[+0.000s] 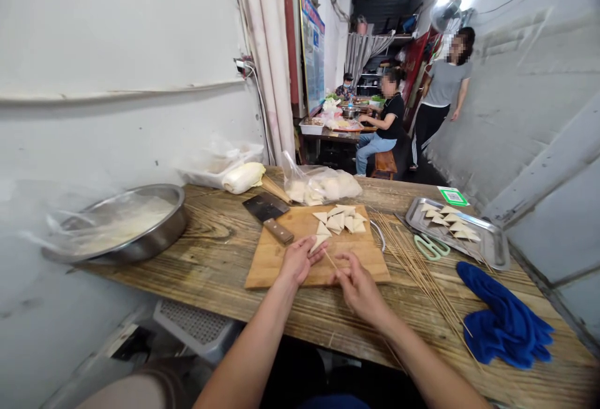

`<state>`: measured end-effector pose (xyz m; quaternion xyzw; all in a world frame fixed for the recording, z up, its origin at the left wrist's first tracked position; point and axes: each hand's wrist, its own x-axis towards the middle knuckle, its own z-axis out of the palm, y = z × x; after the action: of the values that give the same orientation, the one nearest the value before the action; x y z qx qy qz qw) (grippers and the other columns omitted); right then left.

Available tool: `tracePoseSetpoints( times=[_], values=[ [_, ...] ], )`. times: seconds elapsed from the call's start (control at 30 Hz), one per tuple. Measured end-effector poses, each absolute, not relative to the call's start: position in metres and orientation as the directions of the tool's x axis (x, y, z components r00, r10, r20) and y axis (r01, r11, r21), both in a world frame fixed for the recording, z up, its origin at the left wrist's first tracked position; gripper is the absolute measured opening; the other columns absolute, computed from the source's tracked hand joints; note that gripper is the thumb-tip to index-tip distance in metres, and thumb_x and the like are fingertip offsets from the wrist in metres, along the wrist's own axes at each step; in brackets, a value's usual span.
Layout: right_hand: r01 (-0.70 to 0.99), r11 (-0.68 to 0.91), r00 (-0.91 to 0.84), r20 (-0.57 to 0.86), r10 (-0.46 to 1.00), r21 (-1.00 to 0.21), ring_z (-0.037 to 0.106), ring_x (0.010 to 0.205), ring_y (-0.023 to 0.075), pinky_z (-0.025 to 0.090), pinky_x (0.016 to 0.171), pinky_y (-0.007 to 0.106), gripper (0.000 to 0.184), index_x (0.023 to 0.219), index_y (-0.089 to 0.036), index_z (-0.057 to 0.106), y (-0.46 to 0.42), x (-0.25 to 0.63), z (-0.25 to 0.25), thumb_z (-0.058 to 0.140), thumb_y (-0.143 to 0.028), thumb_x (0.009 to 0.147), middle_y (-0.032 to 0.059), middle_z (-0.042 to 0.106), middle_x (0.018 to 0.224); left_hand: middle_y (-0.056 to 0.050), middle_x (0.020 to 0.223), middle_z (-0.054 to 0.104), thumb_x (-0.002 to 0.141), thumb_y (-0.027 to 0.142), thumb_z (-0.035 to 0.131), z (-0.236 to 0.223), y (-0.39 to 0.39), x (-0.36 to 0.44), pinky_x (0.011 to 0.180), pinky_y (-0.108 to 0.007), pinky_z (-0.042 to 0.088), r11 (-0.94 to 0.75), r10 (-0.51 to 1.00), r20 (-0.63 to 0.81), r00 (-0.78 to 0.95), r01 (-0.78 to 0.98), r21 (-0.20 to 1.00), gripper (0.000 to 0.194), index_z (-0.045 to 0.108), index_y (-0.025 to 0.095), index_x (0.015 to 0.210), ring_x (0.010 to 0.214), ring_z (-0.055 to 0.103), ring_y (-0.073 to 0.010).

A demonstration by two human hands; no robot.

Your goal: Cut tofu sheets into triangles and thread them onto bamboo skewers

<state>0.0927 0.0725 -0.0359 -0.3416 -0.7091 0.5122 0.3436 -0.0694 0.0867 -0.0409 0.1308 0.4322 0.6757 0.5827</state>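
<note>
My left hand (298, 261) is closed on a pale, tofu-like triangle (319, 244) above the wooden cutting board (268, 266). Between the fingers of my right hand (359, 287) is a thin bamboo skewer (330, 261), its tip pointing at that triangle; whether it has gone in, I cannot tell. Several more pale triangles (338, 219) lie in a cluster at the back of the board. A cleaver (268, 206) with a wooden handle rests at the board's left edge.
Loose bamboo skewers (412, 265), green-handled scissors (431, 247) and a blue cloth (504, 315) lie to the right. Skewered triangles sit on a metal tray (495, 247). A large metal basin (173, 224) stands left, plastic bags (328, 185) behind. Other people are in the background.
</note>
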Motion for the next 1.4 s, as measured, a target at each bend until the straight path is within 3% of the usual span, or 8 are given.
tracePoseSetpoints(
  times=[0.13, 0.27, 0.47, 0.67, 1.4],
  values=[
    [0.252, 0.205, -0.516, 0.048, 0.855, -0.946, 0.043, 0.027, 0.0072, 0.030, 0.029, 0.019, 0.029, 0.098, -0.018, 0.053, 0.066, 0.086, -0.045, 0.032, -0.035, 0.089, -0.0014, 0.064, 0.064, -0.010, 0.078, 0.067, 0.077, 0.010, 0.058, -0.041, 0.088, -0.069, 0.068, -0.028, 0.055, 0.070, 0.894, -0.341, -0.290, -0.662, 0.747, 0.001, 0.058, 0.009, 0.076, 0.076, 0.067, -0.0187],
    [0.333, 0.378, -0.478, 0.191, 0.858, -0.864, 0.052, 0.040, 0.0121, 0.042, 0.048, 0.022, 0.032, 0.095, -0.016, 0.064, 0.068, 0.086, -0.051, 0.036, -0.030, 0.088, -0.0029, 0.056, 0.045, -0.010, 0.079, 0.068, 0.075, 0.011, 0.060, -0.044, 0.090, -0.068, 0.073, -0.034, 0.055, 0.072, 0.894, -0.341, -0.292, -0.656, 0.751, 0.002, 0.058, 0.009, 0.075, 0.077, 0.067, -0.0203],
    [0.366, 0.443, -0.430, 0.273, 0.860, -0.819, 0.064, 0.064, 0.0174, 0.047, 0.058, 0.024, 0.033, 0.100, -0.016, 0.066, 0.071, 0.085, -0.059, 0.038, -0.027, 0.087, 0.0061, 0.070, 0.072, -0.012, 0.084, 0.068, 0.074, 0.014, 0.062, -0.047, 0.091, -0.067, 0.077, -0.037, 0.053, 0.087, 0.904, -0.328, -0.273, -0.635, 0.768, 0.007, 0.059, 0.009, 0.078, 0.079, 0.067, -0.0217],
    [0.369, 0.459, -0.427, 0.292, 0.856, -0.808, 0.066, 0.080, 0.0192, 0.049, 0.072, 0.028, 0.032, 0.102, -0.018, 0.066, 0.074, 0.084, -0.066, 0.039, -0.025, 0.087, 0.0082, 0.070, 0.092, -0.012, 0.083, 0.069, 0.074, 0.015, 0.062, -0.048, 0.091, -0.067, 0.077, -0.037, 0.054, 0.098, 0.905, -0.329, -0.269, -0.622, 0.777, 0.009, 0.060, 0.009, 0.079, 0.078, 0.067, -0.0221],
    [0.376, 0.455, -0.427, 0.284, 0.858, -0.807, 0.066, 0.077, 0.0198, 0.050, 0.071, 0.030, 0.032, 0.103, -0.019, 0.066, 0.073, 0.084, -0.061, 0.039, -0.026, 0.087, 0.0077, 0.071, 0.091, -0.012, 0.083, 0.068, 0.072, 0.016, 0.064, -0.039, 0.086, -0.062, 0.073, -0.033, 0.054, 0.115, 0.902, -0.329, -0.278, -0.579, 0.807, 0.009, 0.061, 0.009, 0.075, 0.077, 0.067, -0.0208]
  ],
)
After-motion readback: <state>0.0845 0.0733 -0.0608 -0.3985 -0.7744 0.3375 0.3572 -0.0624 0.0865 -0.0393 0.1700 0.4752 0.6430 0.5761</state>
